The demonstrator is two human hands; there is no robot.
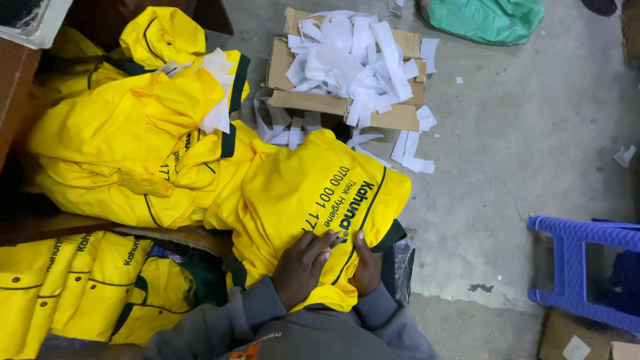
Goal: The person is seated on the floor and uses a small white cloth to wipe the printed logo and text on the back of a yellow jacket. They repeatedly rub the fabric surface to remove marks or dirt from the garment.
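A yellow garment [300,193] with dark green trim and dark printing lies across my lap, bunched up. My left hand [301,267] presses down on its near part with the fingers close together. A small dark object [337,239] shows at the fingertips, too small to identify. My right hand [367,263] holds the same garment just right of the left hand, thumb on top, beside the green cuff [390,235]. Both arms wear grey sleeves.
A heap of similar yellow garments [133,127] lies to the left, with folded ones [73,280] below it. A flattened cardboard box [400,117] covered in white paper strips [347,60] lies ahead on the concrete floor. A blue plastic stool [567,267] stands right, a green bag [487,17] far up.
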